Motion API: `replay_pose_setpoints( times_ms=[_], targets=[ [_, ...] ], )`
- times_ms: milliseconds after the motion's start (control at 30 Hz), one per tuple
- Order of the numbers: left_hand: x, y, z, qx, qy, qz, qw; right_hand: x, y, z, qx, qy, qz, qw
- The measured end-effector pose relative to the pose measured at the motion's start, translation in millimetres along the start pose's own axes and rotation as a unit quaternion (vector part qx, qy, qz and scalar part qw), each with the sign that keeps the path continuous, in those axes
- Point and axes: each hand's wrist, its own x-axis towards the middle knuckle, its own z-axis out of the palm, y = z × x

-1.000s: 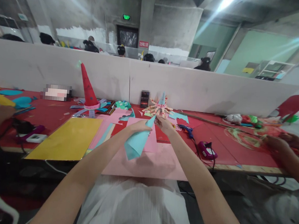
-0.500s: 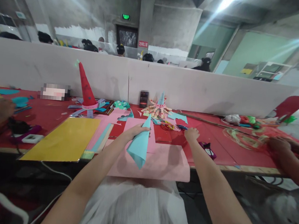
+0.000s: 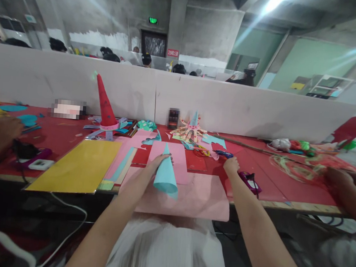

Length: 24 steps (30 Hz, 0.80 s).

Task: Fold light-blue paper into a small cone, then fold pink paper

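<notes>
My left hand (image 3: 162, 162) is closed round the upper part of a light blue paper cone (image 3: 166, 175). The cone's tip points up and away, and its wide mouth faces me above a pink sheet (image 3: 203, 200). To the right, my right hand (image 3: 231, 165) has its fingers curled at the end of a dark blue tool (image 3: 224, 154). The tool is small and blurred, so its kind cannot be made out. Just beyond the cone lies a smaller pink sheet (image 3: 179, 171). A purple device with a black cord (image 3: 250, 182) rests beside my right wrist.
A yellow sheet (image 3: 78, 162) and a red cone hat (image 3: 104, 104) are at the left. A small blue cone with a fringed ring (image 3: 192, 128) stands at the back before a white partition (image 3: 123, 83). Other people's hands (image 3: 6, 131) work at both sides; a stick (image 3: 251, 145) lies right.
The paper cone has turned so its round mouth shows, with my left hand moving slightly left and down. My right hand has drawn from spread fingers to a closer grip at the blue tool.
</notes>
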Motion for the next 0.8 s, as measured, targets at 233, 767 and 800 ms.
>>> replay_pose_setpoints(
  times_ms=[233, 767, 800],
  targets=[
    [25, -19, -9.2, -0.295, 0.012, -0.048, 0.954, -15, -28, -20, 0.188, -0.049, -0.043, 0.980],
    [26, -20, -8.5, -0.321, 0.012, -0.038, 0.946, -157, -78, 13, 0.320, 0.027, -0.224, 0.920],
    [23, -20, -8.2, -0.316, 0.002, -0.046, 0.947, -156, -77, 13, 0.315, 0.026, -0.232, 0.920]
  ],
)
